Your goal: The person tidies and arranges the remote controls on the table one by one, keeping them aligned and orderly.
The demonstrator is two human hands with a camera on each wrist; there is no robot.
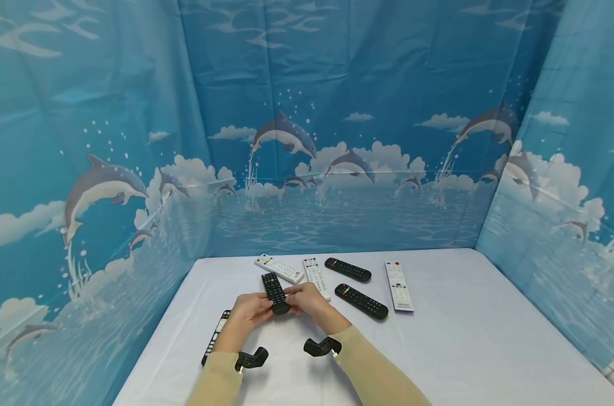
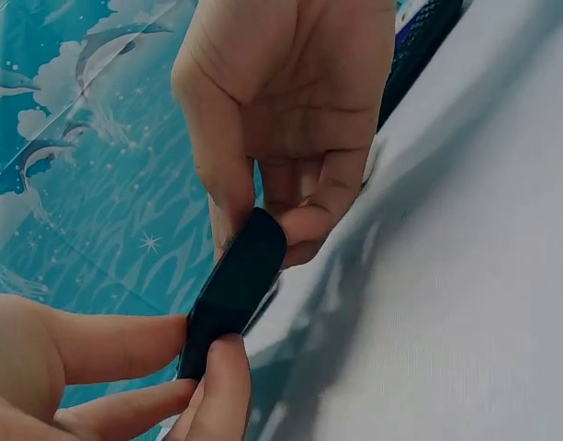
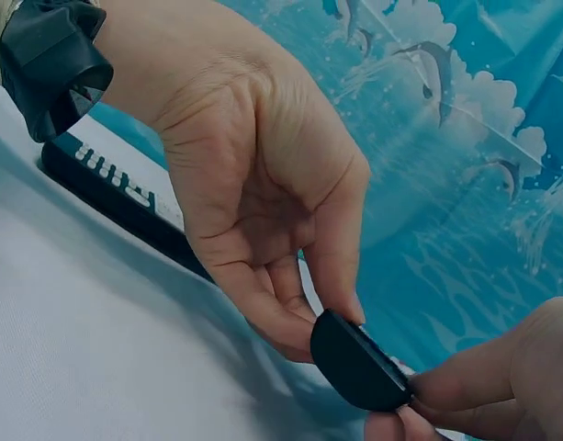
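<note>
I pinch a black remote (image 1: pixel 275 293) between my left hand (image 1: pixel 247 313) and right hand (image 1: pixel 310 300), each gripping its near end, just above the bench (image 1: pixel 464 349), toward its left edge, with other remotes lying behind.

The near end of the black remote (image 1: pixel 275 293) is hiding under the fingers of the left hand (image 1: pixel 247 316) and the right hand (image 1: pixel 309 299), so its lowest buttons are not showing. Another black remote (image 1: pixel 214 337) is lying partly under the left arm, and only one long edge is peeking out. The buttons on the white remotes (image 1: pixel 399 285) are looking too small to read. In the left wrist view, the right hand (image 2: pixel 97 367) is getting cut off by the picture's edge. In the right wrist view, the left hand (image 3: pixel 501 377) is getting cut off too.
</note>
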